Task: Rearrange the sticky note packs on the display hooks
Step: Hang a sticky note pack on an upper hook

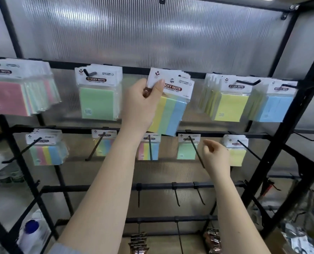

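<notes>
My left hand [143,105] is raised to the top row and pinches the white header card of a striped yellow, green and blue sticky note pack [171,110], which tilts to the right in front of more packs on the same hook. My right hand [215,156] hovers lower, fingers loosely curled and holding nothing, just in front of a second-row hook [196,151] that carries a green pack [186,151]. Other top-row packs hang on hooks: pink [7,98], green [97,101], yellow [229,105] and blue [273,107].
The second row holds a striped pack [46,153], two more striped packs [104,145] [149,151] and a yellow pack [237,156]. Bare black hooks [176,195] stick out of the lower rails. Dark packets [212,241] hang at the bottom. Black frame posts [273,153] stand at the right.
</notes>
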Tool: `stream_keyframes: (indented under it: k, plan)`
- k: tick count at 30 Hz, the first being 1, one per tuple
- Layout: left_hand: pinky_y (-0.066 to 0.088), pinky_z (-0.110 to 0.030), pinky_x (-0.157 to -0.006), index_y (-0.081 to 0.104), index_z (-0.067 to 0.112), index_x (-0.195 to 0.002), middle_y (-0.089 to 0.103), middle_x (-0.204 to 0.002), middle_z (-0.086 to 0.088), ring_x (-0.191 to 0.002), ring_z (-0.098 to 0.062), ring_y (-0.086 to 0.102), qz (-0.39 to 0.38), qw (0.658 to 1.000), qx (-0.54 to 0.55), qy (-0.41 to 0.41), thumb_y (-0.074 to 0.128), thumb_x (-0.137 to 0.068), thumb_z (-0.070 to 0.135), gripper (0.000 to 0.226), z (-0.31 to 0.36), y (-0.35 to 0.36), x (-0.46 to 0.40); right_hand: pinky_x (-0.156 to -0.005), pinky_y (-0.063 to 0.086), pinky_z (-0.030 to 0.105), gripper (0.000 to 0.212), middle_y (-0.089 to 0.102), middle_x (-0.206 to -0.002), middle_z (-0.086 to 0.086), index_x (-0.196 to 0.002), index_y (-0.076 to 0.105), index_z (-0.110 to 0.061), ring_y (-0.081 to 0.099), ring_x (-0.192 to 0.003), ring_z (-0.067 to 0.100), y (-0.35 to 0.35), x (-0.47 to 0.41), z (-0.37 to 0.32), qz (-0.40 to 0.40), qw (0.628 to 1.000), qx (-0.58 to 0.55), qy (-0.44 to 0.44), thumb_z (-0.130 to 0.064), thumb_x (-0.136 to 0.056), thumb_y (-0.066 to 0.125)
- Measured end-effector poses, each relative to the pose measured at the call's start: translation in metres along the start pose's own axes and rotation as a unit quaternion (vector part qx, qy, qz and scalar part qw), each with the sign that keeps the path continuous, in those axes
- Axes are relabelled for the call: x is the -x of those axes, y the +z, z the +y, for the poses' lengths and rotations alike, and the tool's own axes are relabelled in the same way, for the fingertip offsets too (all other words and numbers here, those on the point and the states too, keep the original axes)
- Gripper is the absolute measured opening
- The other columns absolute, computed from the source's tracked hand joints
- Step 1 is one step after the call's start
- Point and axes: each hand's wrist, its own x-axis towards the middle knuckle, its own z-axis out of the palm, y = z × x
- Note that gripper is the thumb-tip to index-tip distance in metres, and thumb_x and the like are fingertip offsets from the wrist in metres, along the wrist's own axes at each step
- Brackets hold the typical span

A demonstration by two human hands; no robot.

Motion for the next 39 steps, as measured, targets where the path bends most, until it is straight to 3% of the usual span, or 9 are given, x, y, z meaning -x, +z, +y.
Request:
stream_keyframes:
  k: [3,6,9,15,21,25,29,33,39]
  plan:
    - [0.037,-0.021,-0.056,0.059,0.018,-0.071,0.059,-0.063,0.003,-0.059,-0.003,0.048,0.009,1.0,0.017,-0.022,0.058,-0.092,0.031,0.026,0.0,0.015,-0.006,-0.08,0.045,0.025,0.032,0.068,-0.114,0.002,-0.119,0.064,-0.012,0.061,-0.097,0.015,0.0,-0.007,0.003,-0.015,1.0,-0.005,-0.004,-0.015,-0.093,0.046]
    - [0.044,-0.03,-0.066,0.066,0.008,-0.084,0.068,-0.088,-0.017,-0.074,-0.014,0.057,0.015,0.998,0.035,-0.04,0.058,-0.092,0.03,0.025,-0.003,0.027,-0.01,-0.08,0.045,0.024,0.03,0.069,-0.111,0.0,-0.116,0.066,-0.013,0.059,-0.095,0.012,-0.001,-0.011,0.007,-0.017,1.0,-0.009,-0.008,-0.015,-0.093,0.047]
    - [0.043,-0.023,-0.061,0.067,0.004,-0.087,0.067,-0.077,-0.006,-0.069,-0.01,0.055,0.028,0.998,0.044,-0.043,0.057,-0.092,0.029,0.027,-0.003,0.034,-0.01,-0.078,0.046,0.025,0.029,0.069,-0.108,0.0,-0.115,0.066,-0.014,0.061,-0.094,0.014,-0.004,-0.013,0.013,-0.024,0.999,-0.024,-0.007,-0.015,-0.093,0.047]
    - [0.042,-0.02,-0.057,0.064,0.013,-0.077,0.061,-0.069,0.007,-0.063,-0.005,0.052,0.074,0.996,0.042,-0.038,0.058,-0.091,0.026,0.02,-0.004,0.039,-0.011,-0.056,0.039,0.018,0.028,0.067,-0.091,-0.003,-0.114,0.066,-0.013,0.057,-0.064,0.006,-0.006,-0.017,0.024,-0.026,0.999,-0.026,-0.009,-0.014,-0.093,0.047]
    - [0.038,-0.02,-0.055,0.063,0.016,-0.075,0.059,-0.067,0.007,-0.061,-0.006,0.049,0.075,0.997,0.004,-0.035,0.058,-0.091,0.027,0.019,-0.013,0.042,-0.012,-0.061,0.041,0.016,0.029,0.068,-0.102,-0.005,-0.115,0.066,-0.016,0.057,-0.071,-0.003,-0.004,-0.017,0.032,-0.039,0.999,-0.025,-0.002,-0.015,-0.093,0.048]
    - [0.033,-0.021,-0.052,0.063,0.012,-0.082,0.052,-0.064,0.008,-0.055,-0.004,0.041,0.07,0.995,-0.012,-0.066,0.059,-0.091,0.034,0.025,-0.022,0.046,-0.02,-0.066,0.042,0.018,0.03,0.067,-0.105,-0.005,-0.118,0.065,-0.016,0.059,-0.076,0.003,-0.002,-0.019,0.036,-0.054,0.998,-0.023,0.008,-0.016,-0.093,0.047]
    - [0.027,-0.01,-0.041,0.055,0.014,-0.068,0.046,-0.058,0.007,-0.047,0.0,0.036,0.095,0.992,-0.017,-0.08,0.066,-0.086,0.035,0.03,-0.027,0.052,-0.025,-0.055,0.04,0.014,0.031,0.066,-0.097,-0.006,-0.118,0.064,-0.015,0.059,-0.068,0.002,-0.002,-0.024,0.038,-0.062,0.998,-0.025,0.008,-0.015,-0.093,0.047]
    - [0.024,-0.012,-0.041,0.042,0.018,-0.06,0.04,-0.054,0.008,-0.046,-0.004,0.031,0.135,0.987,-0.027,-0.088,0.072,-0.081,0.033,0.04,-0.03,0.057,-0.031,-0.05,0.038,0.015,0.029,0.068,-0.099,-0.002,-0.118,0.064,-0.016,0.057,-0.059,0.006,-0.002,-0.03,0.039,-0.069,0.997,-0.036,0.003,-0.016,-0.094,0.048]
    - [0.038,-0.008,-0.047,0.054,0.019,-0.091,0.053,-0.076,0.012,-0.056,0.0,0.053,0.169,0.981,-0.023,-0.09,0.071,-0.082,0.036,0.026,-0.037,0.061,-0.022,-0.055,0.038,0.01,0.03,0.067,-0.112,0.0,-0.12,0.064,-0.014,0.055,-0.07,-0.003,0.002,-0.046,0.045,-0.085,0.996,-0.036,0.005,-0.016,-0.094,0.048]
